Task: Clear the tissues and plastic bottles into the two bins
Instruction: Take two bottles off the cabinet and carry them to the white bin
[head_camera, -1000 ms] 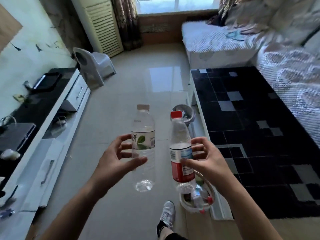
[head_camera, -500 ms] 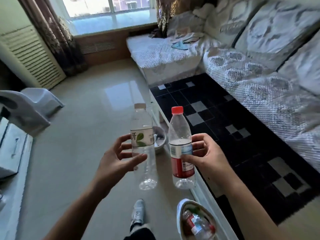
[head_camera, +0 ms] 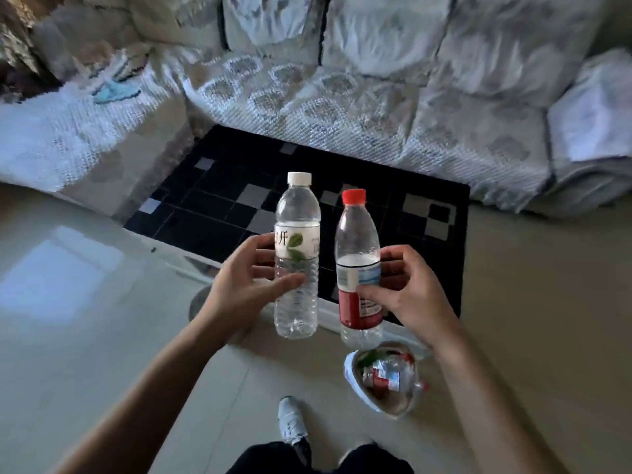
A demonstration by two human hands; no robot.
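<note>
My left hand [head_camera: 244, 290] grips a clear plastic bottle [head_camera: 297, 230] with a white cap and a green-leaf label, held upright. My right hand [head_camera: 408, 295] grips a second clear bottle [head_camera: 357, 234] with a red cap and a red-and-blue label, also upright, close beside the first. Below the right hand, a white bin [head_camera: 362, 396] stands on the floor with crushed bottles and red labels inside. A second, grey bin [head_camera: 196, 304] shows as a dim round edge behind my left wrist, mostly hidden.
A low table with a black, grey-checked top [head_camera: 239, 203] stands behind the bottles, in front of a long sofa [head_camera: 376, 111] under white patterned covers. Pale glossy floor tiles [head_camera: 85, 319] spread left. My white shoe [head_camera: 290, 422] is at the bottom.
The view has swung right, from the window and floor toward the sofa. Both hands still hold the bottles upright side by side. The white bin now lies lower right, under the red-capped bottle.
</note>
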